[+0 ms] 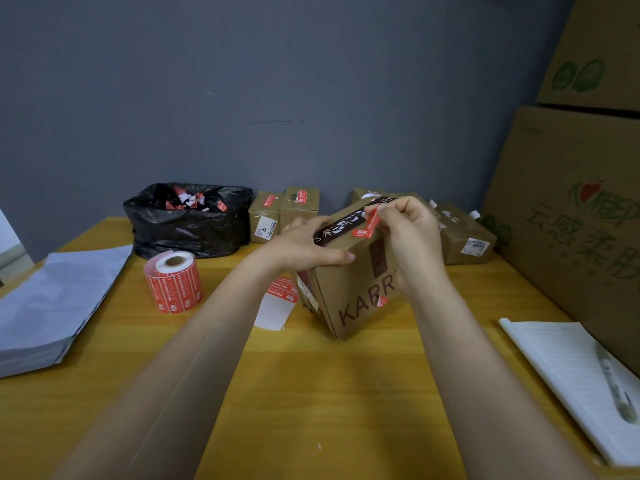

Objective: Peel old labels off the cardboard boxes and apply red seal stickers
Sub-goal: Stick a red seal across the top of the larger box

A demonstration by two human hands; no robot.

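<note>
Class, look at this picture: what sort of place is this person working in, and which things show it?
Probably a small packing or stockroom desk. Clues: large stacked cardboard cartons on the right, a roll of red seal stickers on the yellow wooden table, and a black plastic rubbish bag holding peeled scraps.

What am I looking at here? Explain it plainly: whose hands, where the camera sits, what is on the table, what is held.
No machine here: a person works bare-handed, filmed by one camera worn on the head, looking down. The left hand steadies a tilted cardboard box on the yellow table. The right hand pinches a red sticker at the box's top edge; peeling or pressing, I cannot tell. Also on the table: a sticker roll, a black bag of scraps, small boxes behind, grey sheets at left, and a notebook with a pen.
</note>
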